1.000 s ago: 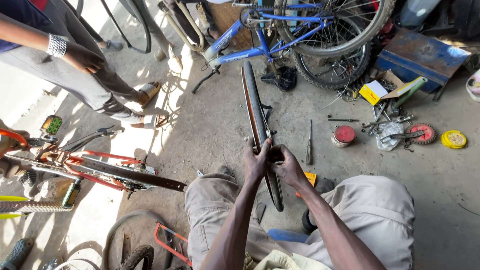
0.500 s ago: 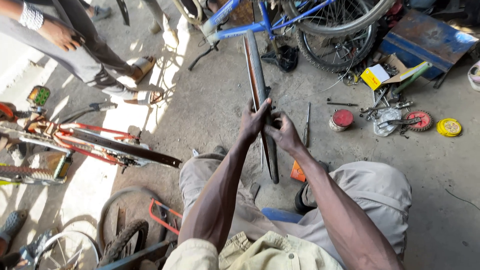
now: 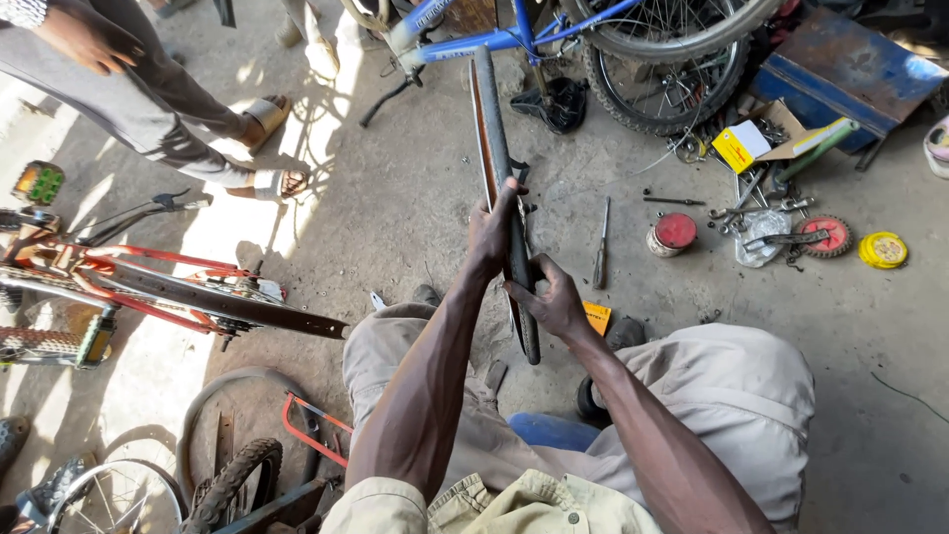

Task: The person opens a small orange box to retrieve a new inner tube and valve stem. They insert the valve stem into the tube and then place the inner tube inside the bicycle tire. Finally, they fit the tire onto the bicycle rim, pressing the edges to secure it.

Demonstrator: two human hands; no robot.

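1. My left hand (image 3: 491, 229) is clasped around the upper part of a black bicycle tyre (image 3: 497, 148), fingers wrapped over its edge, so the tyre stays upright and on edge in front of me.
2. My right hand (image 3: 550, 300) grips the same tyre lower down, thumb pressed against its side. With one hand above the other I can keep the long hoop steady while working along its rim.
3. The tyre runs from between my knees away toward the far side, its brownish inner face turned left. Its near end dips down to the floor between my legs.
4. I sit low, knees spread in pale trousers (image 3: 732, 396), which leaves room for the tyre in the middle.
5. Just right of the tyre, on the concrete floor (image 3: 395, 198), lies a screwdriver (image 3: 601, 245), close enough to reach; an orange bit (image 3: 597, 316) sits near my right knee.
6. Further right are a red-lidded tin (image 3: 675, 233), scattered spanners (image 3: 761, 203), a red sprocket (image 3: 826, 235), a yellow tin (image 3: 882, 250) and an open yellow box (image 3: 741, 148).
7. At the far side stands a blue bicycle (image 3: 514, 35), with a blue metal box (image 3: 840, 74) to its right.
8. On the left a red bicycle frame (image 3: 168, 282) lies across the floor, with a hacksaw (image 3: 316, 425) and wheels near me.
9. Another person (image 3: 119, 79) in sandals stands far left, hand hanging free.
10. The floor is dusty grey concrete, sunlit on the left.
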